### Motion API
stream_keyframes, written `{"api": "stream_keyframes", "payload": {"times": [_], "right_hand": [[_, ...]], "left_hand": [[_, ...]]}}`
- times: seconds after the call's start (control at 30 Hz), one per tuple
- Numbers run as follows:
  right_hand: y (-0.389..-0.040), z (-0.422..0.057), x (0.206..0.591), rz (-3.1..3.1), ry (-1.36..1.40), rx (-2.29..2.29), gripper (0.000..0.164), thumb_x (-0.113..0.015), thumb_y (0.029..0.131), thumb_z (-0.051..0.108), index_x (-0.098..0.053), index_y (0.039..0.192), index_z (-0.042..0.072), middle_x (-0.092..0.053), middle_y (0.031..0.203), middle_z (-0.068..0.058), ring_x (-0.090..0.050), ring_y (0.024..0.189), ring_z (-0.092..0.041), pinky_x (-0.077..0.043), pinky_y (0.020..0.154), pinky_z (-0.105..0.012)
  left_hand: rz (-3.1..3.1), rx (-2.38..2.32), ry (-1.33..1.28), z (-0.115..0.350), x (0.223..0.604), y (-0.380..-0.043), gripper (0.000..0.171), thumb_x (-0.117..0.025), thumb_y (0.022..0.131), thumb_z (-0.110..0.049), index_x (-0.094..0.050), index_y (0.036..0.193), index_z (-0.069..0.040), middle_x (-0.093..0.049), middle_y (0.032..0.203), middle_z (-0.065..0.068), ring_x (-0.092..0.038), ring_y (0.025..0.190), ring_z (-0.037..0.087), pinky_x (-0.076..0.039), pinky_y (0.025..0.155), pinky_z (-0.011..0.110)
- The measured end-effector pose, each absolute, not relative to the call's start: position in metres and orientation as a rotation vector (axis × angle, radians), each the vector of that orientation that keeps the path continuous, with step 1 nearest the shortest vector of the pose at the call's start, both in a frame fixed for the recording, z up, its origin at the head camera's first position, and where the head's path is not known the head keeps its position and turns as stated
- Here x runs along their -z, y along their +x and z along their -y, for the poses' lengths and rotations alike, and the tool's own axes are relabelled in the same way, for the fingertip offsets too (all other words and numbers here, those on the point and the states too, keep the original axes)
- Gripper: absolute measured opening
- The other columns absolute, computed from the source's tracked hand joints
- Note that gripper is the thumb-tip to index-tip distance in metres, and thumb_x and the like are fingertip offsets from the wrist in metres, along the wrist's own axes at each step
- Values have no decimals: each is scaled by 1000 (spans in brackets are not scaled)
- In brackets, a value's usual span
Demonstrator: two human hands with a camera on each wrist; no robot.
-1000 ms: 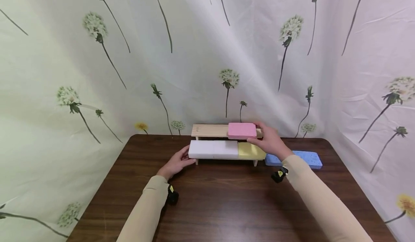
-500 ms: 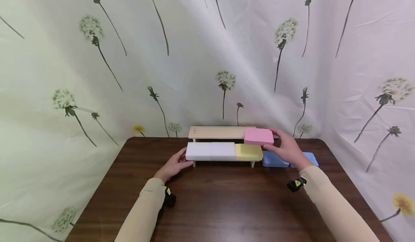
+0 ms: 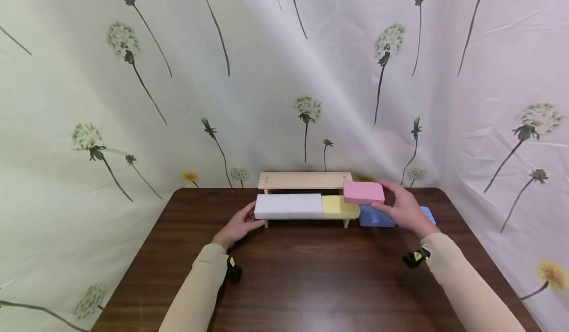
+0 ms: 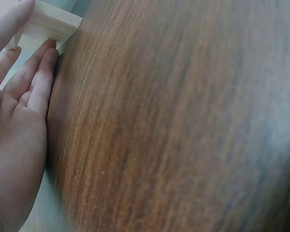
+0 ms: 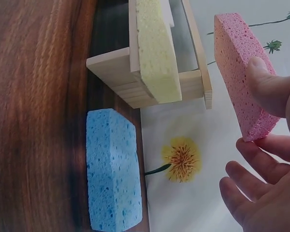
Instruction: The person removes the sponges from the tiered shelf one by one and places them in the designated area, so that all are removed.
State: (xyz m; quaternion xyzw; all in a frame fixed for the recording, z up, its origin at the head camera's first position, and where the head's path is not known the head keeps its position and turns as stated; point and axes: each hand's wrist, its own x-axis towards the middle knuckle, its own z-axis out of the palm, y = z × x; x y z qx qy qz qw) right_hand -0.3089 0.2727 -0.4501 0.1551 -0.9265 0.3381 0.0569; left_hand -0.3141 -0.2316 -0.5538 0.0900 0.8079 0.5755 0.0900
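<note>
My right hand (image 3: 406, 210) pinches a pink sponge (image 3: 363, 192) by its right end, raised to the right of the two-tier wooden stand (image 3: 306, 180). In the right wrist view the thumb lies on the pink sponge (image 5: 237, 72) and a finger is under its lower end. Two white blocks (image 3: 272, 206) and a yellow sponge (image 3: 340, 206) sit in a row on the lower front step. My left hand (image 3: 240, 227) is at the step's left end; in the left wrist view its fairly straight fingers (image 4: 41, 82) reach to the wooden end.
A blue sponge (image 3: 377, 216) lies on the dark wooden table (image 3: 302, 277) right of the stand. Another blue sponge (image 3: 427, 214) is partly behind my right hand. A flower-print curtain (image 3: 258, 100) hangs close behind the stand.
The pink sponge, in my right hand, has moved right from over the stand's upper shelf to beyond its right end. My left hand has stayed at the stand's left end.
</note>
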Motion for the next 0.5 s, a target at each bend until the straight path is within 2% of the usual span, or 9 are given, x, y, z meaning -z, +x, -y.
{"api": "stream_keyframes", "payload": {"times": [0.27,0.5], "right_hand": [[-303,-280,459,2808,514,-1018,79,-81,95,37,-46,153,-2,-52,151,-26,-53,132,-45,-50,104,-66],[-295,-284,459,2793,512,-1064,79,-83,93,34,-46,154,-1,-54,148,-24,-56,130,-45,-50,105,-64]], "left_hand": [[-2399,-1715,253,232,556,-312,80,-73,101,-16,-27,166,-5,-41,163,23,-44,148,38,-33,124,54],[-2394,-1732,275,232,551,-313,81,-74,101,-16,-27,166,-4,-43,162,24,-45,147,38,-34,124,54]]}}
